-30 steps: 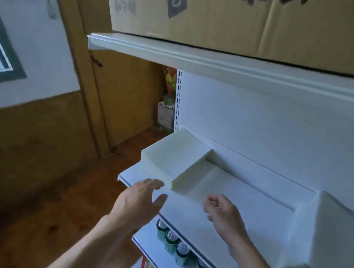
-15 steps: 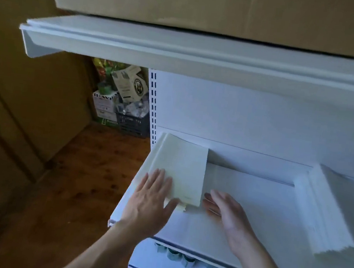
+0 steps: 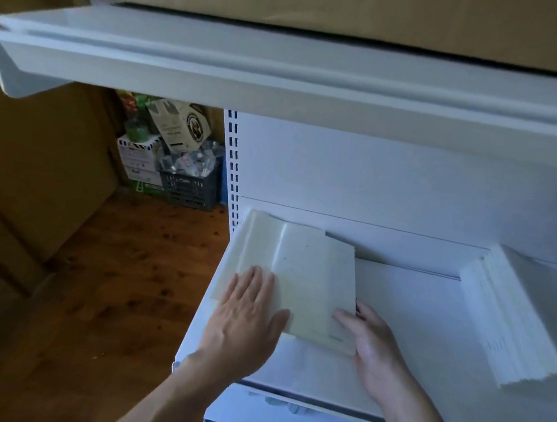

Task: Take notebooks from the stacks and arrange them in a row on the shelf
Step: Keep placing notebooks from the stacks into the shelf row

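A person's left hand [image 3: 244, 314] lies flat, fingers straight, on the notebook stack [image 3: 254, 242] at the shelf's [image 3: 414, 313] 9 o'clock. The right hand [image 3: 372, 346] pinches the top notebook [image 3: 314, 284] by its near corner. A second stack [image 3: 518, 318] sits at 3 o'clock.

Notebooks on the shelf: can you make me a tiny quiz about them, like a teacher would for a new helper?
1. True or false: the left hand lies flat on the left stack.
2. Which hand pinches the near corner of the top notebook? A) left hand B) right hand C) neither
3. Fill in: as the person sees it, the other stack sits at the ____ end of the shelf.
Key: 1 true; 2 B; 3 right.
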Tool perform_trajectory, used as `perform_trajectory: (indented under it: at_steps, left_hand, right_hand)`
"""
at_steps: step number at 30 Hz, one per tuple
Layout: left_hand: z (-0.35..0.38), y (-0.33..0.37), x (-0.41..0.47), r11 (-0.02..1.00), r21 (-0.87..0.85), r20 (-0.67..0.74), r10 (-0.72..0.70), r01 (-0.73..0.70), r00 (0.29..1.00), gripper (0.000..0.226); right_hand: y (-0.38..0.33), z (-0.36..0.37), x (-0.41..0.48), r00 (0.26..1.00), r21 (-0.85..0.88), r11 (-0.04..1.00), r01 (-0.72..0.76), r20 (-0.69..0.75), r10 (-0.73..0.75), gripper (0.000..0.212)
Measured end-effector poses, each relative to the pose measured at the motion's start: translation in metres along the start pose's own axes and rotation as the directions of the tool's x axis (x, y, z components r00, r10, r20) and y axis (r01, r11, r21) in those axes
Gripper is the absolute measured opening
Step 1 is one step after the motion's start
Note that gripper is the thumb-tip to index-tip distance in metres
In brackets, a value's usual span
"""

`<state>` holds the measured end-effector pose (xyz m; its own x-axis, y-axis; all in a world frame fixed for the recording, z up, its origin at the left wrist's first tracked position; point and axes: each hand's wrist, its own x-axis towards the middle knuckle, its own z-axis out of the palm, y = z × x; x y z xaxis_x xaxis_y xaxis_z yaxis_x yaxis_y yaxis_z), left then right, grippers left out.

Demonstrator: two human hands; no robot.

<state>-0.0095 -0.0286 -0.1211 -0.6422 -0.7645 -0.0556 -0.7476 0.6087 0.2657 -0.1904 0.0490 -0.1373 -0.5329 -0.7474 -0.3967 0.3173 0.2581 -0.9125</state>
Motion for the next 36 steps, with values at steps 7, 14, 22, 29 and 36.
perform_trajectory:
  at_steps: [7,14,22,29,36]
  left_hand:
    - [-0.014,0.006,0.009,0.829,-0.541,-0.024,-0.184,0.142,0.983,0.062]
    - [-0.033,0.017,0.027,0.276,-0.911,0.206,-0.341,0.307,0.917,0.047]
    - [-0.028,0.053,0.023,0.102,-0.976,0.145,-0.356,0.193,0.923,0.032]
    - [-0.02,0.157,0.026,0.078,-0.993,0.061,-0.25,0.083,0.966,0.018]
    - [0.006,0.287,0.044,0.211,-0.977,-0.004,-0.102,0.018,0.995,0.022]
  right_hand:
    - [0.0,-0.006,0.002,0.999,0.031,1.0,-0.001,-0.04,0.002,0.023]
    - [-0.002,-0.003,0.001,0.999,-0.012,1.0,0.028,-0.031,-0.028,0.024]
    - [-0.032,-0.028,-0.028,0.978,-0.039,0.979,0.199,0.077,-0.195,0.031]
    - [-0.071,-0.12,-0.058,0.939,-0.162,0.925,0.344,0.033,-0.344,0.04]
    - [-0.085,-0.246,-0.07,0.859,-0.409,0.824,0.393,-0.158,-0.487,0.043]
